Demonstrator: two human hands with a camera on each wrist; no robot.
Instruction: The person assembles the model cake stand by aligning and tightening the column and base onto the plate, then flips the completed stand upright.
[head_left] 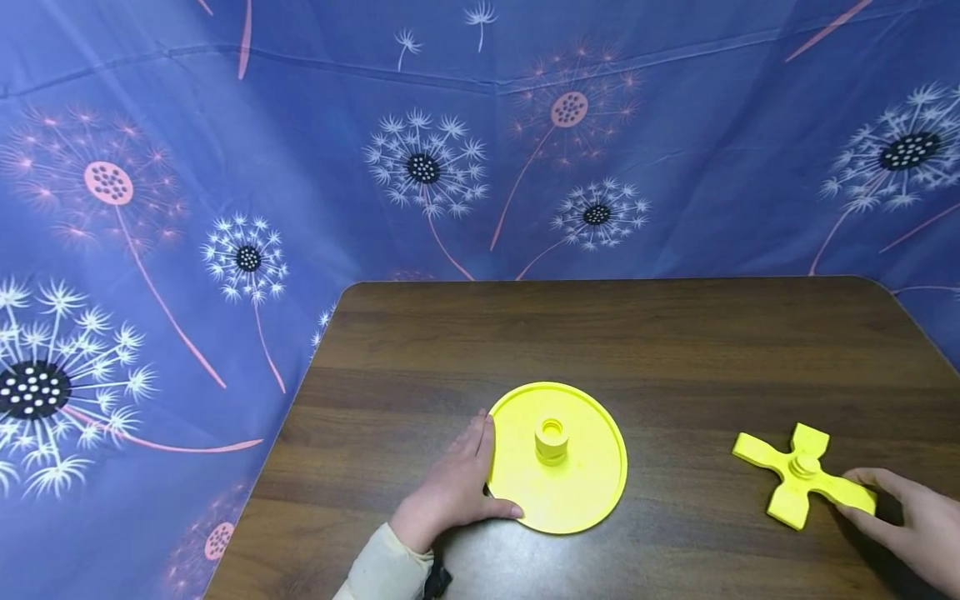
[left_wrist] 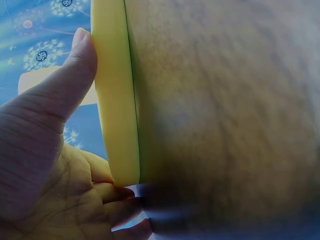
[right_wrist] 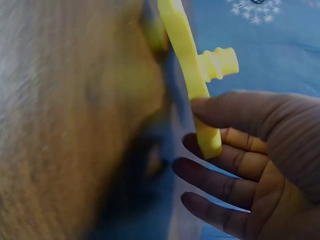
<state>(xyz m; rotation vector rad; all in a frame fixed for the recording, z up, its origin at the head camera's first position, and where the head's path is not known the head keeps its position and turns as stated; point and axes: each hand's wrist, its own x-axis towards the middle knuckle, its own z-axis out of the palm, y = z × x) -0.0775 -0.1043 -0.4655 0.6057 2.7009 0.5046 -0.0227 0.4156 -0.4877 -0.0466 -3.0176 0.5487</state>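
A yellow round plate with a raised rim lies on the table, a short hollow post standing up from its middle. My left hand holds the plate by its left edge, thumb at the near rim and fingers along the far-left side. Over to the right, my right hand pinches one arm of a yellow cross-shaped piece. From the centre of that piece rises a threaded stub, seen side-on in the right wrist view. Thumb and index finger grip the arm's end; the other fingers are spread below.
The brown wooden table has rounded far corners. A blue cloth with dandelion prints hangs behind it and along its left side. A small black object shows beside the left sleeve.
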